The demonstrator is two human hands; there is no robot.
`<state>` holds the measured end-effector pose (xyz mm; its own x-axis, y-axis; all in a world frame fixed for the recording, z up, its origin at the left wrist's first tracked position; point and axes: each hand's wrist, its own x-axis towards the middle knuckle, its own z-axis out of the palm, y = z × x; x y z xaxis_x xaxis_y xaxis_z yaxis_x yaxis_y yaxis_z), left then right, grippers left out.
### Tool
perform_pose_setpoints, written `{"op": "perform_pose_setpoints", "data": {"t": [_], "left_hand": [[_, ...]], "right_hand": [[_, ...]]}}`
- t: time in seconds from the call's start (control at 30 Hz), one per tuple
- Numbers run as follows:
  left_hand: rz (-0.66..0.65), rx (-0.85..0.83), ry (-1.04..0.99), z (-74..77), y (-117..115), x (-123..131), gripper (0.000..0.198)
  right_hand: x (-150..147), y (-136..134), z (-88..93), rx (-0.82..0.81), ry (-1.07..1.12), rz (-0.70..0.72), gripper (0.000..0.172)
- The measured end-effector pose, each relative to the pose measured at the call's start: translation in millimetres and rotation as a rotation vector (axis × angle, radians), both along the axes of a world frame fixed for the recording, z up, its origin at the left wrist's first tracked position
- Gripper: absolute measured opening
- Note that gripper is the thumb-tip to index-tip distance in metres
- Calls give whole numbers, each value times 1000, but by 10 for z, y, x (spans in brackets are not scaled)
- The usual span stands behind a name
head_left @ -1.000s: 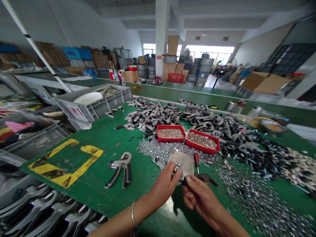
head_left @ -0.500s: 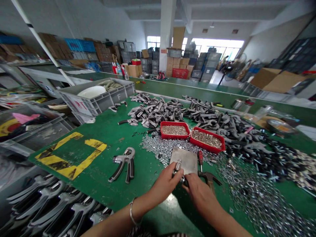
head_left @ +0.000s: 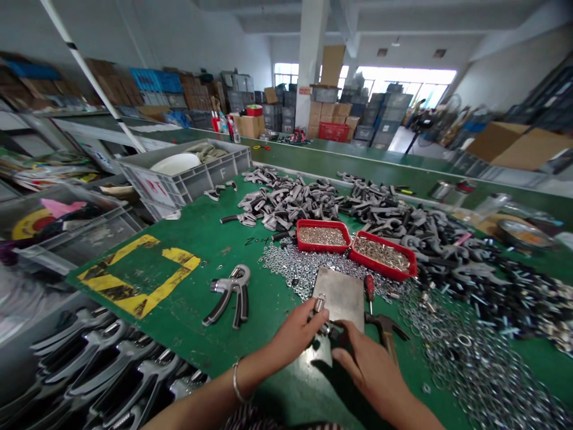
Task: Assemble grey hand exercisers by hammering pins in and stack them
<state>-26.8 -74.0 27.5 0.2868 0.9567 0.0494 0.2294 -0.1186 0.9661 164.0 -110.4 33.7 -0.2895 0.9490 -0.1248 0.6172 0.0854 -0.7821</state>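
Pinched between the fingers of my left hand [head_left: 299, 327] is a small metal part with a coil spring [head_left: 319, 303], held over the lower left of a flat metal plate [head_left: 342, 292]. My right hand [head_left: 369, 361] is just right of it, thumb and fingers apart around the dark end of the part; whether it touches is hard to tell. A finished-looking hand grip [head_left: 230, 295] with black and grey handles lies on the green table to the left. Right of the plate are a red screwdriver [head_left: 369, 288] and a hammer [head_left: 388, 334].
Two red trays [head_left: 323, 248] of small metal pieces stand behind the plate. Around them lie loose rings [head_left: 465, 358] and a heap of grey handles [head_left: 290, 200]. A grey crate [head_left: 188, 182] is at the left, and a bin of grips [head_left: 107, 370] at the lower left.
My right hand has opened and moved slightly down and away from the part. My left hand still holds the part with the spring. The whole view has shifted slightly.
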Motion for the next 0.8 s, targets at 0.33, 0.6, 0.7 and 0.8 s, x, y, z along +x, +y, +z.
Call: {"op": "perform_pose_setpoints", "data": {"t": [0.33,0.6,0.7,0.8], "left_hand": [[-106,119,104,50,-139,-8,23],[-88,149,-8,126,-118,77,22],[-128,212,31,135,-112,109,21],[20,87,18,93,-108,167,25]], "right_hand": [[-109,-127,5,-590,408,129,72],[-61,-114,29,-486,355,106,73],[-14,-89,33,-249,247,67,62],[25,-71,11,179,83,-87,45]]}}
